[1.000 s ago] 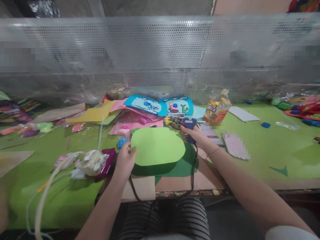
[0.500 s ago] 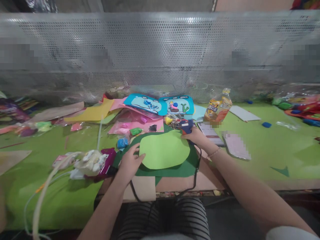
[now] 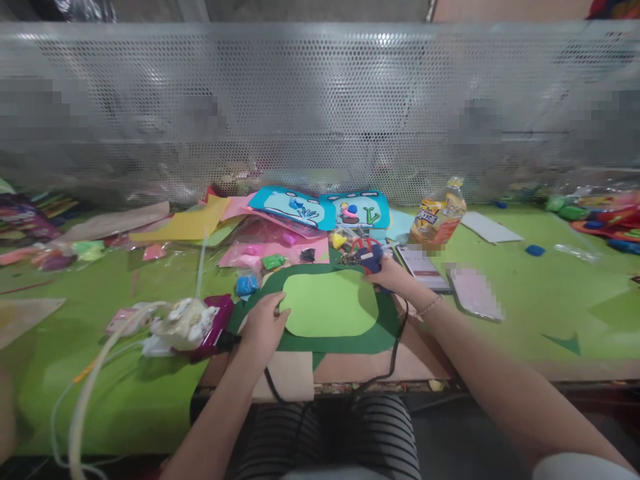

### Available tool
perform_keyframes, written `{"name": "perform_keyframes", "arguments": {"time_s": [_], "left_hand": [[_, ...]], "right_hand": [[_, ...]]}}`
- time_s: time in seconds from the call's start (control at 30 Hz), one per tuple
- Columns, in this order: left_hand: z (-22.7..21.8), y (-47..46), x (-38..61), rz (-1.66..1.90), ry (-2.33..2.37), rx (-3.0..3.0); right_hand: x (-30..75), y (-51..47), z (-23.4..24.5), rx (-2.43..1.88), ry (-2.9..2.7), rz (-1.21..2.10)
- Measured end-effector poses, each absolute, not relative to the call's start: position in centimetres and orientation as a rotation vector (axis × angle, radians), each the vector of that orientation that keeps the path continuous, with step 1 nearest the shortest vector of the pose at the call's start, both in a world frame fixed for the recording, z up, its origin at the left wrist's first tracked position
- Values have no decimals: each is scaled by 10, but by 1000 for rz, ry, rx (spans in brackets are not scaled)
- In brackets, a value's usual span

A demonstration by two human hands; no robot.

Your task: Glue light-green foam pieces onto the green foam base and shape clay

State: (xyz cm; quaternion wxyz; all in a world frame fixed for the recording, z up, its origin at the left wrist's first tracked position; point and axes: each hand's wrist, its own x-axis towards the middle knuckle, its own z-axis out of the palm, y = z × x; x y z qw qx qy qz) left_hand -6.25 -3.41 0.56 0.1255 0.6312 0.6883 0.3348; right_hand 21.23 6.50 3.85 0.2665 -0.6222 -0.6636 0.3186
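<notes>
A light green rounded piece of paper (image 3: 330, 303) lies on a larger dark green sheet (image 3: 350, 343) in front of me. At its left edge, my left hand (image 3: 263, 327) has thumb and fingers closed on the paper's rim. My right hand (image 3: 387, 273) is wrapped round a dark blue and red glue gun (image 3: 369, 257), just beyond the paper's upper right corner. From near that hand a black cord (image 3: 395, 353) loops down past the table's front edge. Part of the glue gun is hidden by my fingers.
Behind are two blue picture panels (image 3: 354, 212), bagged clay pieces (image 3: 273, 261) and yellow paper (image 3: 185, 223). To the right stand a drink bottle (image 3: 440, 217), a phone (image 3: 423, 267) and a pale pink case (image 3: 475, 292). A loaded power strip (image 3: 187, 327) sits left.
The light green paper has shifted slightly right and settled flatter over the dark green sheet. The glue gun has tilted in my right hand, so its red part shows.
</notes>
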Motion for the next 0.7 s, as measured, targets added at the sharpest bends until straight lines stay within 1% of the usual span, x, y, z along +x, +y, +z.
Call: {"name": "perform_keyframes", "arguments": {"time_s": [0.1,0.33,0.7], "left_hand": [[4,-33,-63,950,1996,1842],[5,-34,-62,910,1941,1895],[1,-30,-61,751,1968,2091]], "right_hand": [[212,63,43,-1748,-1740,976],[210,59,51,-1802,-1836,906],[212,60,49,-1788,-1836,848]]}}
